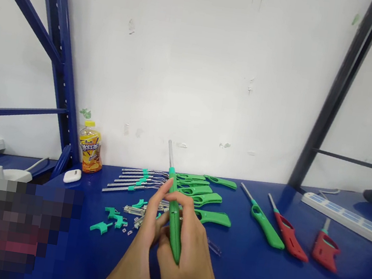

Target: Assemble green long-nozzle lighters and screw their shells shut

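In front of me, a green long-nosed gas lighter (175,231) points up and away, its metal tube tilted slightly left. My left hand (141,252) closes on its left side, fingertips near the turquoise collar. Wrapped along the right side and handle is my right hand (192,252). Beyond them lie several green handle shells (212,200) and metal lighter tubes (124,180) with turquoise collars and wires. Turquoise triggers (101,227) and small clear and metal parts (133,210) are scattered left of my hands, partly hidden by them.
To the right lie a green lighter (268,227), a red lighter (292,239) and a shorter red one (326,250). A white power strip (348,220) is behind them. At left stand a drink bottle (91,148) and a white case (72,175). The lower left is pixelated.
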Demonstrator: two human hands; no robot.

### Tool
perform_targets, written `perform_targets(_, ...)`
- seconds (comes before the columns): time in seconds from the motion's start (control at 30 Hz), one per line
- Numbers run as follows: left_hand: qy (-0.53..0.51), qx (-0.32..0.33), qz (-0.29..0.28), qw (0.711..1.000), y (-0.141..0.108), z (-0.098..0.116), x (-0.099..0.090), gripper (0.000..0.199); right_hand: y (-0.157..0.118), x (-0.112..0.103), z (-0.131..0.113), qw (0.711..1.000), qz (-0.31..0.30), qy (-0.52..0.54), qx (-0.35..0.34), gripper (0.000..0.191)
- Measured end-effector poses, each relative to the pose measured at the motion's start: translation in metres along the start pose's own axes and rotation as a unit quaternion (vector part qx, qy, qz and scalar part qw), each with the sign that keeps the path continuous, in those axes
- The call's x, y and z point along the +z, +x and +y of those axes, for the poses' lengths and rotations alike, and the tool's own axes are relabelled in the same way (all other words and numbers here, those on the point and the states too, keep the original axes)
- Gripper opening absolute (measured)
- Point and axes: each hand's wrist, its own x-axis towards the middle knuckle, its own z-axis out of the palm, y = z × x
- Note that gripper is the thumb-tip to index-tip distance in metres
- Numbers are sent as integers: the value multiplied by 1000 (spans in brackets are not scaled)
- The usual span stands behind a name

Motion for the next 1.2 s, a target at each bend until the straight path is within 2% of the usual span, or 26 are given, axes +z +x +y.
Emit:
perform_targets(0.07,-1,-11,17,1000,4,2,-3,84,-3,3,2,998,4,30,-47,68)
perform_targets(0.13,21,2,6,1000,2,2,-6,84,-6,6,3,996,31,29,-72,69)
perform_targets(0.27,69,62,-28,995,-7,-1,-8,77,-13,11,1,994,103,-24,-29,72)
perform_targets(0.37,97,100,-37,990,-14,-5,-6,76,-12,11,0,996,82,23,-41,69)
perform_targets(0.47,126,122,-41,984,-19,-10,-3,96,-6,9,3,994,50,73,-62,61)
perform_targets(0.53,148,135,-38,979,-22,-13,0,112,-2,8,5,994,46,73,-73,57)
perform_targets(0.6,165,146,-33,975,-24,-13,2,121,0,8,6,993,45,69,-78,54)
perform_targets(0.83,167,168,-27,971,-25,-6,5,111,-5,10,3,994,50,93,-12,69)
perform_targets(1.2,157,163,-30,974,-24,-10,5,109,-3,11,2,988,97,67,-102,58)
